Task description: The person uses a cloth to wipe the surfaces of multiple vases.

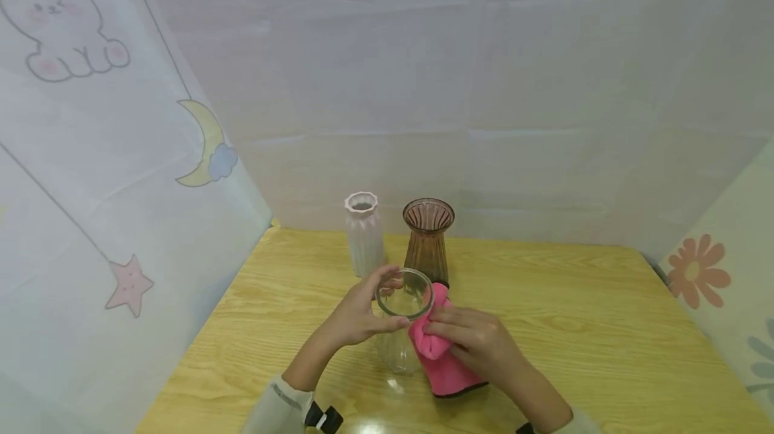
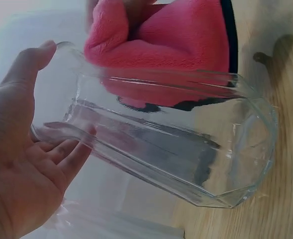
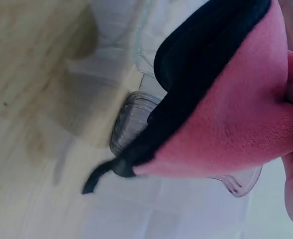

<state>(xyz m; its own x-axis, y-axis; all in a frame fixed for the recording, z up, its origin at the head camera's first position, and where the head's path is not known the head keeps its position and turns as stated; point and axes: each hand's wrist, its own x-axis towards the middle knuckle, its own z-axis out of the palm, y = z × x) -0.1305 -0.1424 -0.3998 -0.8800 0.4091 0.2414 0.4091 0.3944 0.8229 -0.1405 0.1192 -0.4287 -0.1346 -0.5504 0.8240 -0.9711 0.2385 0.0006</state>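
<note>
A clear glass vase (image 1: 399, 346) stands between the two hands, its faceted body filling much of the left wrist view. My left hand (image 1: 359, 310) grips it round the neck, thumb on the near side and fingers on the far side. In my right hand (image 1: 484, 340) is a bunched pink cloth (image 1: 453, 370) with a dark edge, pressed against the vase's right side just below the rim. The cloth (image 3: 226, 119) hangs down in the right wrist view, its black trim and a small loop showing, and hides part of the fingers.
A white fluted vase (image 1: 365, 239) and a brown ribbed glass vase (image 1: 428, 246) stand at the back, just beyond the hands. All of this is on a wooden table (image 1: 574, 326), with a pale sheet wall (image 1: 514, 98) behind it.
</note>
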